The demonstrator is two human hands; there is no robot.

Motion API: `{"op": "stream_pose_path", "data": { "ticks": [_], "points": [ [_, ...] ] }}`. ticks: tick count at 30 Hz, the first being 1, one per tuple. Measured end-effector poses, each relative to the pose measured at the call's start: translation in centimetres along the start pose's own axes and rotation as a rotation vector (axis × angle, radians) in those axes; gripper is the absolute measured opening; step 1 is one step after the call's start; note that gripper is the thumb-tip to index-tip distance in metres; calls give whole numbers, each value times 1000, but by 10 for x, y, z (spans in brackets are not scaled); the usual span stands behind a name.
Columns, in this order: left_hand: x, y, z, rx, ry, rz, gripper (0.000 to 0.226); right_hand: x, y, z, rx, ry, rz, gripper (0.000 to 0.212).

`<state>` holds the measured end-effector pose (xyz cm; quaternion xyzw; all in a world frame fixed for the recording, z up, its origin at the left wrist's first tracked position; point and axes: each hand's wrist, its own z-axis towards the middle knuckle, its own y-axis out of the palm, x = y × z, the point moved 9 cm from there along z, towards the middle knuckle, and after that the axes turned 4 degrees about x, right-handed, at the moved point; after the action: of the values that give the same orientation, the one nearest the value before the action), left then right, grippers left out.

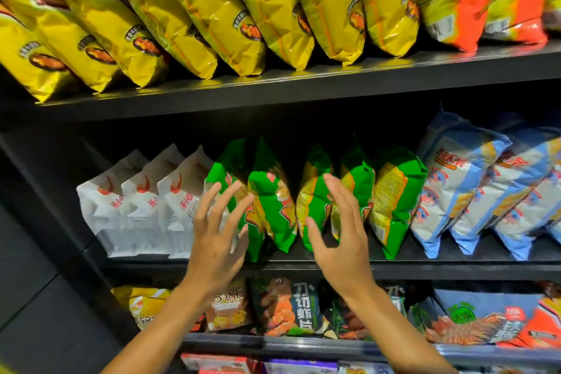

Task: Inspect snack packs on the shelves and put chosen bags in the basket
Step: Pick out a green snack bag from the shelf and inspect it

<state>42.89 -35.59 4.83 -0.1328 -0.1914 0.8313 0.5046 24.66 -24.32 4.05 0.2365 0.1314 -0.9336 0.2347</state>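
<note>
Two hands are up at the row of green bags [273,200] on the middle shelf [425,267], and neither holds anything: your left hand [218,240] has its fingers spread in front of the leftmost green bag, and your right hand [340,231] is open with straight fingers just in front of the third one. The motion blur hides whether any fingertip already touches the foil, so treat contact as uncertain. The green bags stand on edge and lean against one another, with the white bags [142,203] to their left and the blue-and-white bags [473,188] to their right. If you pull one green bag straight out, its neighbours will likely tip forward off the shelf edge, since nothing else props them. The foil looks slick and puffed, so a light pinch at the top corner could slip; close round the body of the bag instead. The basket is not in view, so you have to look away to find it, and a loosely held bag may drop then.
</note>
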Motion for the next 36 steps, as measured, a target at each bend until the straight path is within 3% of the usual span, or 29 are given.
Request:
{"op": "stream_pose_path", "data": {
  "ticks": [4, 7, 11, 21, 25, 32, 36],
  "points": [
    [-25, 9, -13, -161, -12, 22, 83, 3, 66, 1, -211, 210, -11, 81],
    [-31, 16, -15, -218, -28, -20, 82, 22, 102, -4, -260, 356, -50, 91],
    [-34, 22, -13, -244, -65, -80, 79, 36, 118, -15, -164, 493, -97, 87],
    [-30, 7, -15, -190, -30, -179, 71, 6, 74, -16, 17, 513, -103, 86],
    [-3, -11, -18, -132, -41, -341, 68, -13, 55, -19, 87, 515, -51, 86],
    [39, -12, -12, -224, -442, -953, 81, -58, 22, -27, 147, 388, -6, 86],
    [46, -6, -18, -193, -747, -1283, 48, -89, 25, -39, 3, 185, -78, 87]
  ]
}}
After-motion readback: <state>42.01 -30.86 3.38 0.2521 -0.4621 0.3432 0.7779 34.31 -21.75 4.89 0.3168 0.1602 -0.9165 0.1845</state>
